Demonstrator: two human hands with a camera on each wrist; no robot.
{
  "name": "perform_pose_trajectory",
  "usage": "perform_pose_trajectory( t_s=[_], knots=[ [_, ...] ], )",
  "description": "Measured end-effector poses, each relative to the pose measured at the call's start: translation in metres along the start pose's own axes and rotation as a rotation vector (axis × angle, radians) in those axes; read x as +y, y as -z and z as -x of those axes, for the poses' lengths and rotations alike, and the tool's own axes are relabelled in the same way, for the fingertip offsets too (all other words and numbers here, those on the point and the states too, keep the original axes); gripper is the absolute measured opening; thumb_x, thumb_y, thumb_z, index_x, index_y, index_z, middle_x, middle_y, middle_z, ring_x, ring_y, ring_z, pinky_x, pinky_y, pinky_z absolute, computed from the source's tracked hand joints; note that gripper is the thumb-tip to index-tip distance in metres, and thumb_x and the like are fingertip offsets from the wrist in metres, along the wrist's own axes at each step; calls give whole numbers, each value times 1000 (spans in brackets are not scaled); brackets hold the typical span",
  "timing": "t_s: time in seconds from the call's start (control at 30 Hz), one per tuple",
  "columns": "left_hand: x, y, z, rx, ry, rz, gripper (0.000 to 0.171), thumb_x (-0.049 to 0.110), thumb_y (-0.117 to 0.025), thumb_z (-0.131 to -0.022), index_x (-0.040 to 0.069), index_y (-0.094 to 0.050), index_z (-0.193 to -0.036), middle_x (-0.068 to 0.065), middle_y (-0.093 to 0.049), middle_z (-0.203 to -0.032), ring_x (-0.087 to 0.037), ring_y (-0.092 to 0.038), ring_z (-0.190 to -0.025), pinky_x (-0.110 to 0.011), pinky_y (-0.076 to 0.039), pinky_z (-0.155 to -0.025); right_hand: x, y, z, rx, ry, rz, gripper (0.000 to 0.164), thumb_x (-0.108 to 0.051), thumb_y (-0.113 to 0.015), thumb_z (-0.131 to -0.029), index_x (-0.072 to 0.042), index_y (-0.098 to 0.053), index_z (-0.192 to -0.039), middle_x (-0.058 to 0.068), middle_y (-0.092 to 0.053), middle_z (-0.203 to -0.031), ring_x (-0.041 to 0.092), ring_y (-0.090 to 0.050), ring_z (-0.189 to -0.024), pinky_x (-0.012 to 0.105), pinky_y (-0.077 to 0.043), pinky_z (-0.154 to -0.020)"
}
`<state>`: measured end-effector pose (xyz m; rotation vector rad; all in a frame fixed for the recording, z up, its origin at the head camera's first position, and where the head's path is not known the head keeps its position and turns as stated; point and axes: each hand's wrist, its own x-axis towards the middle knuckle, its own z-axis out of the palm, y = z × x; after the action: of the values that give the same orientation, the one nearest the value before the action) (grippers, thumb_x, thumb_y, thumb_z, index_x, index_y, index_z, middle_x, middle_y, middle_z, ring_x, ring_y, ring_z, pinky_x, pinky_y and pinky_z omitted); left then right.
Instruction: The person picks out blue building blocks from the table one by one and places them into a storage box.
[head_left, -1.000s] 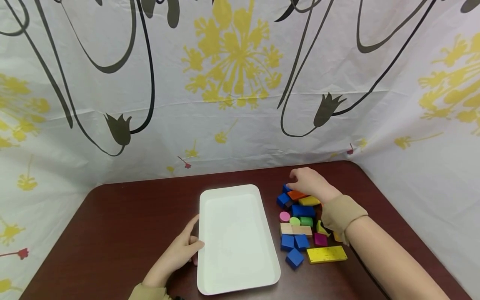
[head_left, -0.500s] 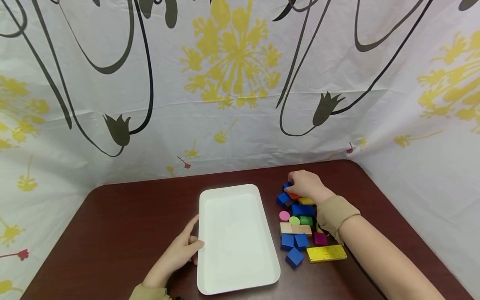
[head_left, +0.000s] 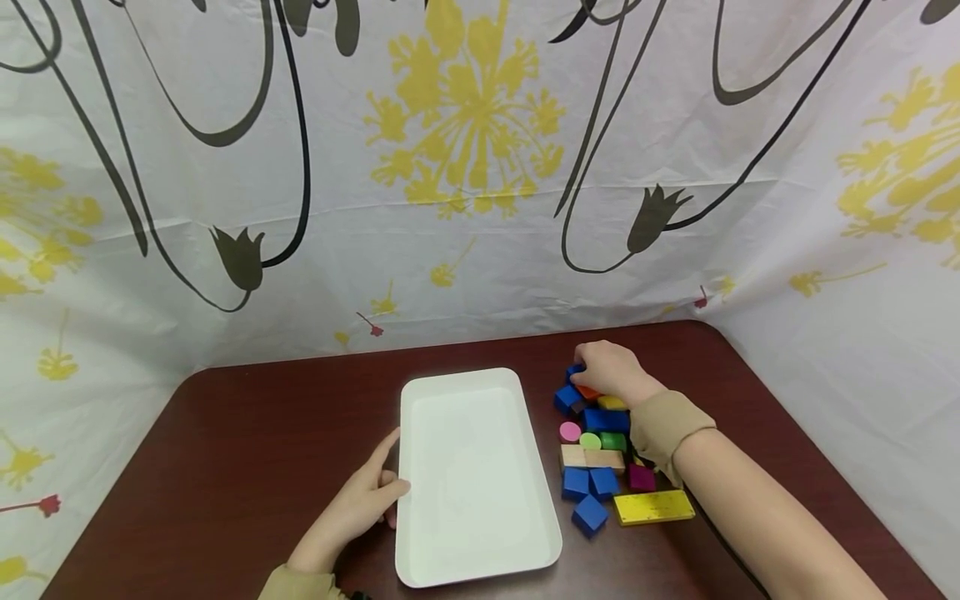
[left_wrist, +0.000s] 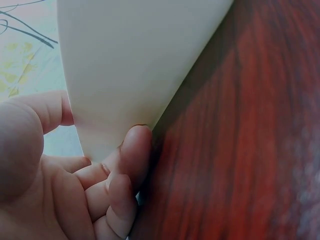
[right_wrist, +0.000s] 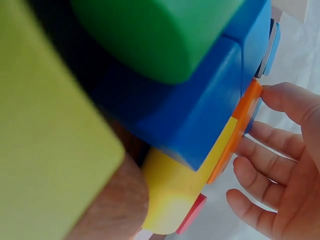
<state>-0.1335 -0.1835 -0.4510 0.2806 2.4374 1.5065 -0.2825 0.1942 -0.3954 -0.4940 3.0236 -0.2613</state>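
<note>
The orange block lay near the far end of the group of blocks, touching a yellow block. On my feed the right hand had its fingers half bent and its thumb against the orange block; whether it really pinched this piece, I could not tell. The left hand was gripping the white tray at its left side, the thumb upon the rim. I saw the tray standing on the dark red table, before a flowered cloth.
</note>
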Motion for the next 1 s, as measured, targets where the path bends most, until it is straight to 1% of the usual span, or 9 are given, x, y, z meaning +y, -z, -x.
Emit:
perform_pose_trajectory(
  t_s=[0.27,0.43,0.57,0.73,0.87,0.93,1.0],
  knots=[
    [0,-1,0,8,9,2,73,8,-54,-87,21,-13,-146,-6,-57,-63,-23,-55,-47,-29,-44,-46,-3,0,0,23,11,2,26,-25,-69,-80,-6,-63,-97,9,-62,-92,19,-54,-75,40,-49,-68],
    [1,0,0,10,15,9,74,8,-55,-86,21,-13,-146,-7,-58,-64,-23,-55,-47,-30,-44,-46,-13,7,1,55,45,-24,29,-24,-69,-80,-5,-62,-100,10,-62,-96,21,-56,-80,41,-49,-73],
    [1,-1,0,10,13,16,74,8,-55,-87,22,-14,-146,-7,-57,-63,-23,-55,-47,-29,-44,-45,-28,15,0,79,86,-46,30,-24,-68,-80,-5,-62,-103,10,-62,-99,22,-56,-83,40,-48,-76],
    [0,-1,0,8,13,24,74,8,-56,-87,23,-14,-146,-7,-57,-61,-23,-55,-47,-29,-43,-45,-54,25,2,87,147,-64,33,-25,-67,-82,-5,-61,-108,9,-61,-101,21,-55,-83,38,-49,-74],
    [0,-1,0,11,17,31,74,8,-56,-86,23,-14,-146,-6,-57,-62,-24,-55,-47,-29,-43,-45,-76,33,3,79,182,-56,37,-27,-68,-82,-6,-61,-111,7,-60,-103,20,-55,-88,37,-48,-78],
    [0,-1,0,12,18,32,75,8,-56,-86,23,-14,-146,-6,-57,-62,-24,-54,-47,-29,-43,-44,-86,36,2,80,215,-49,38,-27,-68,-82,-6,-60,-112,7,-61,-103,21,-55,-90,37,-48,-79],
    [0,0,0,14,20,33,75,8,-56,-86,23,-13,-146,-6,-57,-62,-24,-54,-47,-29,-43,-44,-97,39,1,94,249,-43,37,-27,-68,-82,-6,-61,-112,6,-61,-102,19,-55,-89,36,-48,-79]
  ],
)
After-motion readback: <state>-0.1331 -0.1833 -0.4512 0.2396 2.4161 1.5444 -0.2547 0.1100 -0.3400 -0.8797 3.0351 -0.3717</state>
